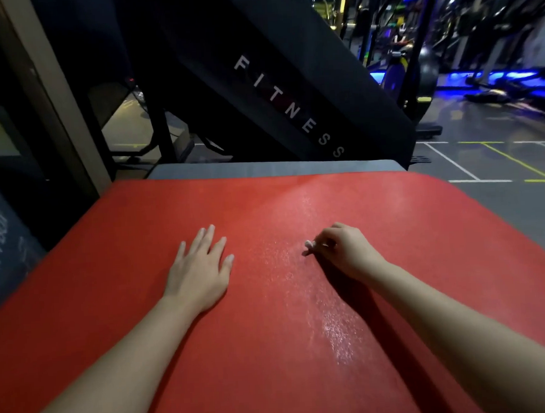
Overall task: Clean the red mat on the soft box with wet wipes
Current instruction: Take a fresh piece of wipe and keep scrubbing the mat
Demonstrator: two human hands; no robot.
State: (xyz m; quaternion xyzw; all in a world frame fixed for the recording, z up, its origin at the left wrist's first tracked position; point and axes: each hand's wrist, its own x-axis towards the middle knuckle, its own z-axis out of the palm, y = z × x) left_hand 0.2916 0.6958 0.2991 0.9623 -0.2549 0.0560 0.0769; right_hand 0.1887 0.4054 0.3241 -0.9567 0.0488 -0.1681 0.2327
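In the head view, the red mat (143, 292) lies on the grey soft box (272, 167), whose far edge shows beyond it. On the mat, the left hand (199, 273) rests flat and empty, fingers straight. The right hand (343, 253) curls, pinching a small white wet wipe (308, 247) beside a shiny wet streak (337, 332). A black FITNESS panel (291, 104) slants behind the mat.

White capital letters spelling "FITNESS" run down the black slanted panel (289, 79) beyond the far edge of the red mat (270, 317). White chalk-like writing on the dark box (2, 252) off the mat's left edge is too blurred to read
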